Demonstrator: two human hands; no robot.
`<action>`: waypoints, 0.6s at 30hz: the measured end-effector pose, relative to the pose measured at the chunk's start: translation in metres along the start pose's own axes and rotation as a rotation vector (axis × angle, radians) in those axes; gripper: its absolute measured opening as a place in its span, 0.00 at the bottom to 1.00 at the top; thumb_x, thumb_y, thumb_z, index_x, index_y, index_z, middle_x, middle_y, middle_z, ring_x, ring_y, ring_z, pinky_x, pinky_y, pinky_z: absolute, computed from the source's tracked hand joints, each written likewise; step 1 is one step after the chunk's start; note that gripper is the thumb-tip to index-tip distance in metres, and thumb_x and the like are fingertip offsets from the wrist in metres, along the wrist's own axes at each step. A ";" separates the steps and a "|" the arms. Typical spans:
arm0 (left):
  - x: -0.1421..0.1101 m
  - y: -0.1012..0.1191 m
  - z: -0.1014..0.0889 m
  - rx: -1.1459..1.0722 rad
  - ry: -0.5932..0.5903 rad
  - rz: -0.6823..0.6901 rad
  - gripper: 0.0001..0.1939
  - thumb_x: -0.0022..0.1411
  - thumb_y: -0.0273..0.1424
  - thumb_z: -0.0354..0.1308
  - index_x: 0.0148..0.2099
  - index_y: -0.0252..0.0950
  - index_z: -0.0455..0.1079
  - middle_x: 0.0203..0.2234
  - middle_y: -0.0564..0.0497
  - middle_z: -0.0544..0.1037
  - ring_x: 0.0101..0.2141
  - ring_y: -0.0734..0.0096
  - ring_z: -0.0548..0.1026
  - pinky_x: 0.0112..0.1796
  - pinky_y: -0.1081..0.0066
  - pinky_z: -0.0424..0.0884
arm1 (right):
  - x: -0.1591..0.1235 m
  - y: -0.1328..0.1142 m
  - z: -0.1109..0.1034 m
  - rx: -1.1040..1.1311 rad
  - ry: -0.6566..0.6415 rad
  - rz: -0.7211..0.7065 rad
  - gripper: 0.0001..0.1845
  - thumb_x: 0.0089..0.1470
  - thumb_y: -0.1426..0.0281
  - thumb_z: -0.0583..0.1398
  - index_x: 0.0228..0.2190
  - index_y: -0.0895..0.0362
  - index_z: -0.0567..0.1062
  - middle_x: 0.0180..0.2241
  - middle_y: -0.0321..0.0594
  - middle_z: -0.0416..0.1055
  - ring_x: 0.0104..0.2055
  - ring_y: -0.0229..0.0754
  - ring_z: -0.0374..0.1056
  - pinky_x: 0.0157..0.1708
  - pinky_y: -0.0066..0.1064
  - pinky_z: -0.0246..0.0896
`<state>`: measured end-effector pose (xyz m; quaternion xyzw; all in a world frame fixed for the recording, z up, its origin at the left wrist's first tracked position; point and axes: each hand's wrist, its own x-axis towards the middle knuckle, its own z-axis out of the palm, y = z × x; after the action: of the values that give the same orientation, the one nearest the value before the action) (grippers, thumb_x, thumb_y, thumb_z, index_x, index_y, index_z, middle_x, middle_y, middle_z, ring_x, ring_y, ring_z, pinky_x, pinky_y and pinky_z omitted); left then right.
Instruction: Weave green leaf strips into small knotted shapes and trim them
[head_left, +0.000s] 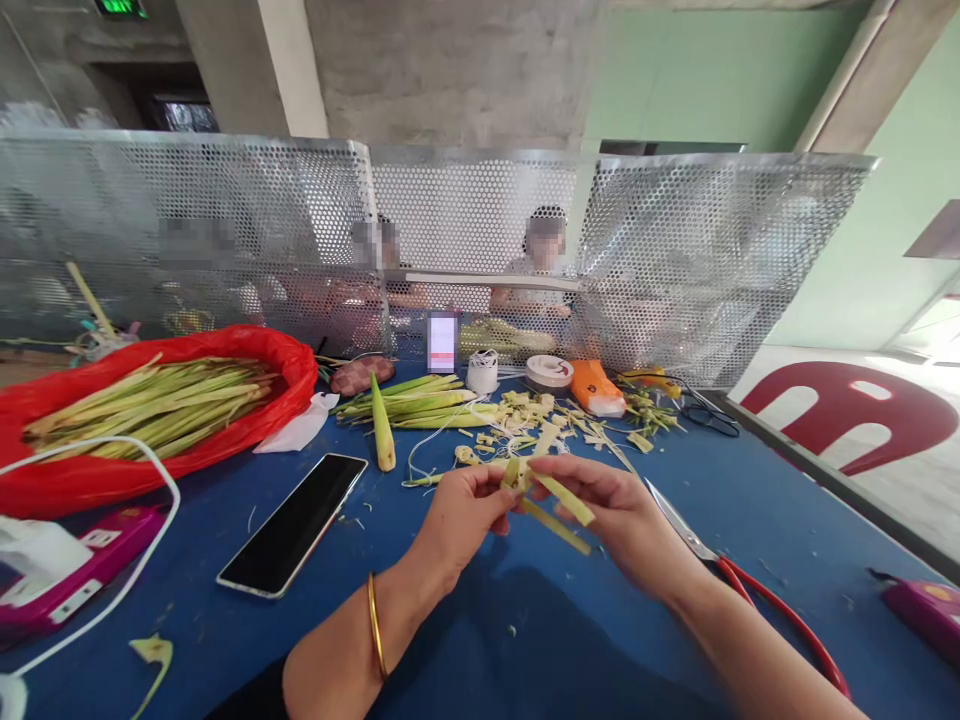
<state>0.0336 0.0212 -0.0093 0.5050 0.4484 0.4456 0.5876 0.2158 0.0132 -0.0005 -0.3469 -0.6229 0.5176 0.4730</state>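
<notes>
My left hand (474, 502) pinches a small folded piece of pale green leaf strip (564, 497) between thumb and fingers. On its other side my right hand (609, 497) grips the same leaf strip, its fingertips partly hiding the fold. Two flat ends of the strip stick out to the lower right, above the blue table (540, 640). Just beyond my hands lies a heap of leaf scraps and short cut pieces (525, 410). Red-handled scissors (757, 585) rest beside my right forearm, which covers part of them. A gold bangle (376, 625) is on my left wrist.
A black phone (294, 525), a red bag (296, 360) of long leaves and a purple power strip (112, 560) are at left. Behind are leaf stalks (420, 402), string (482, 371), tape (549, 372) and an orange packet (596, 386). Perforated metal panels (480, 190) stand across the back.
</notes>
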 end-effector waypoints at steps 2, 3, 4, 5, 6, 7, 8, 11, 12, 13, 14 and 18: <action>0.000 -0.001 0.002 0.019 0.005 -0.021 0.09 0.50 0.31 0.65 0.34 0.32 0.77 0.23 0.53 0.76 0.19 0.80 0.66 0.24 0.76 0.64 | 0.002 0.003 0.000 -0.165 0.159 -0.083 0.10 0.52 0.61 0.64 0.30 0.53 0.81 0.32 0.40 0.76 0.40 0.46 0.70 0.42 0.36 0.65; -0.001 -0.001 0.003 0.031 0.005 -0.030 0.08 0.49 0.30 0.65 0.34 0.32 0.77 0.23 0.53 0.76 0.19 0.80 0.66 0.24 0.76 0.64 | 0.002 0.004 0.000 -0.216 0.207 -0.126 0.11 0.53 0.60 0.62 0.26 0.54 0.80 0.31 0.40 0.74 0.38 0.44 0.69 0.41 0.35 0.64; -0.001 -0.002 0.004 0.039 0.000 -0.035 0.07 0.50 0.29 0.64 0.33 0.32 0.76 0.23 0.53 0.76 0.19 0.80 0.66 0.24 0.76 0.64 | 0.003 0.005 0.001 -0.231 0.223 -0.152 0.13 0.54 0.61 0.62 0.24 0.54 0.79 0.31 0.39 0.73 0.37 0.43 0.68 0.39 0.33 0.63; -0.001 -0.003 0.005 0.044 -0.006 -0.037 0.07 0.50 0.28 0.64 0.34 0.32 0.76 0.23 0.53 0.76 0.19 0.80 0.66 0.24 0.76 0.64 | 0.003 0.006 0.002 -0.210 0.217 -0.153 0.13 0.54 0.61 0.61 0.24 0.54 0.77 0.31 0.39 0.73 0.34 0.41 0.67 0.36 0.31 0.63; -0.001 -0.004 0.005 0.044 -0.007 -0.038 0.07 0.50 0.28 0.63 0.34 0.32 0.75 0.22 0.53 0.76 0.19 0.80 0.66 0.24 0.76 0.64 | 0.003 0.006 0.003 -0.170 0.199 -0.131 0.12 0.54 0.61 0.61 0.26 0.54 0.76 0.30 0.37 0.72 0.30 0.38 0.66 0.33 0.30 0.62; -0.001 -0.005 0.006 0.044 -0.004 -0.040 0.08 0.50 0.28 0.63 0.35 0.33 0.73 0.22 0.54 0.76 0.19 0.79 0.66 0.24 0.76 0.64 | 0.003 0.007 0.004 -0.132 0.177 -0.092 0.11 0.54 0.60 0.61 0.27 0.54 0.75 0.29 0.36 0.72 0.27 0.36 0.63 0.29 0.28 0.60; -0.001 -0.005 0.006 0.044 0.004 -0.041 0.08 0.50 0.28 0.63 0.35 0.33 0.71 0.21 0.55 0.75 0.18 0.79 0.66 0.23 0.76 0.63 | 0.003 0.007 0.005 -0.111 0.165 -0.048 0.11 0.54 0.60 0.61 0.28 0.54 0.73 0.26 0.34 0.70 0.23 0.35 0.60 0.25 0.27 0.58; -0.001 -0.005 0.006 0.044 0.030 -0.045 0.10 0.49 0.28 0.64 0.34 0.35 0.67 0.18 0.57 0.74 0.18 0.79 0.66 0.23 0.77 0.63 | 0.002 0.011 0.008 -0.248 0.174 0.036 0.14 0.55 0.58 0.59 0.25 0.55 0.70 0.20 0.31 0.64 0.20 0.34 0.54 0.21 0.26 0.50; -0.001 -0.005 0.006 0.043 0.035 -0.046 0.10 0.49 0.28 0.64 0.33 0.35 0.66 0.18 0.57 0.74 0.18 0.79 0.67 0.23 0.77 0.64 | 0.002 0.012 0.008 -0.339 0.184 0.045 0.16 0.55 0.58 0.58 0.23 0.55 0.70 0.19 0.31 0.62 0.20 0.34 0.54 0.21 0.27 0.49; -0.001 -0.004 0.006 0.041 0.038 -0.051 0.11 0.49 0.28 0.65 0.33 0.35 0.66 0.19 0.57 0.74 0.19 0.79 0.67 0.23 0.77 0.64 | 0.001 0.014 0.008 -0.429 0.188 0.048 0.16 0.55 0.59 0.57 0.22 0.56 0.70 0.19 0.31 0.61 0.21 0.34 0.54 0.22 0.27 0.49; -0.001 -0.004 0.006 0.037 0.040 -0.059 0.11 0.49 0.28 0.65 0.33 0.35 0.65 0.19 0.56 0.75 0.19 0.79 0.67 0.23 0.77 0.64 | 0.001 0.015 0.008 -0.505 0.191 0.047 0.15 0.55 0.61 0.57 0.22 0.56 0.70 0.20 0.32 0.61 0.22 0.35 0.55 0.22 0.27 0.49; -0.001 -0.004 0.007 0.029 0.045 -0.080 0.13 0.48 0.29 0.66 0.33 0.35 0.65 0.20 0.54 0.76 0.20 0.78 0.68 0.23 0.78 0.64 | 0.000 0.016 0.008 -0.673 0.189 0.032 0.14 0.52 0.65 0.56 0.19 0.56 0.69 0.21 0.33 0.62 0.24 0.36 0.57 0.23 0.27 0.50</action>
<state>0.0405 0.0185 -0.0128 0.4851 0.4877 0.4262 0.5875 0.2072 0.0139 -0.0167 -0.5395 -0.7065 0.2564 0.3795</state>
